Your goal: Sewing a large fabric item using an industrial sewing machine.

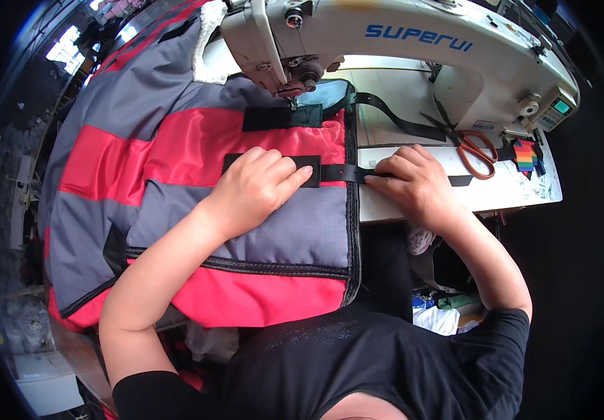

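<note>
A large grey and red fabric piece [281,224] with black edge binding spreads across the machine bed and hangs toward my lap. My left hand [260,183] lies over a black rectangular patch [314,180] on the fabric, fingers curled and thumb pressed near the patch's right end. From that end a narrow black strap [340,173] crosses the bound edge. My right hand [417,183] pinches this strap just beyond the edge. Farther up, a second black patch [263,119] sits under the sewing machine's needle area [293,101], with another strap [393,117] curving off to the right.
The white sewing machine [358,31] arches over the far side of the table [512,192]. Orange-handled scissors [480,157] lie to the right, touching the upper strap. Beside them are rainbow-striped pieces [524,155]. A white cloth [209,45] hangs by the machine head.
</note>
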The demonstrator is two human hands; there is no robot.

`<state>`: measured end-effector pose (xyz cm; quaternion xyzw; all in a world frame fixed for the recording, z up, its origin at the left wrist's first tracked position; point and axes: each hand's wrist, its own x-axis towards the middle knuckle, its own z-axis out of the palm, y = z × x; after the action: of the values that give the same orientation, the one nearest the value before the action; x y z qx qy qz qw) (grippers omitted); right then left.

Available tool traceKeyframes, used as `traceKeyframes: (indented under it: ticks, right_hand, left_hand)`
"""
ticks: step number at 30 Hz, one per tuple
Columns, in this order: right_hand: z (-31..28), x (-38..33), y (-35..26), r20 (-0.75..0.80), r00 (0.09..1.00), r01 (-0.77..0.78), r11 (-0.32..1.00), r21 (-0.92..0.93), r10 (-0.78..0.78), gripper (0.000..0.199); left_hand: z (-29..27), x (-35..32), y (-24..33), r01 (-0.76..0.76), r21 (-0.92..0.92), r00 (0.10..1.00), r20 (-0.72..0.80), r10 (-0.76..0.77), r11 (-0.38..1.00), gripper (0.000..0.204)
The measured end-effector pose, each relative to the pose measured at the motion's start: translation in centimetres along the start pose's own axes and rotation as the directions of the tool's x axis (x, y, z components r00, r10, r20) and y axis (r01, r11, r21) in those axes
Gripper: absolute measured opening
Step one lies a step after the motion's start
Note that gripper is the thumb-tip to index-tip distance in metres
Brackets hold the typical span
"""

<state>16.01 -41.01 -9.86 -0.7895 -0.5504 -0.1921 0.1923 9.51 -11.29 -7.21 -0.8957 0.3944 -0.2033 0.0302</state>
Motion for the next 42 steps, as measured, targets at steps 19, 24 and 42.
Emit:
traceKeyframes:
  ticks: [19,24,42]
  right_hand:
    - [9.5,10.2,6.4,-0.031,0.961,-0.275,0.959,-0.063,0.274,0.029]
    - [11.3,12.7,9.6,0.081,0.958,-0.279,0.960,0.021,0.277,0.023]
    - [13.0,11.2,12.9,0.148,0.974,-0.151,0.979,-0.137,0.171,0.011]
  left_hand:
    - [3.0,-1.9,-3.5,0.302,-0.483,0.953,0.161,-0.256,0.822,0.037]
    - [3.8,-1.7,-6.1,0.314,-0.440,0.949,0.134,-0.285,0.841,0.035]
    - [4.5,-0.5,-7.0,0.256,-0.276,0.961,0.177,-0.212,0.927,0.037]
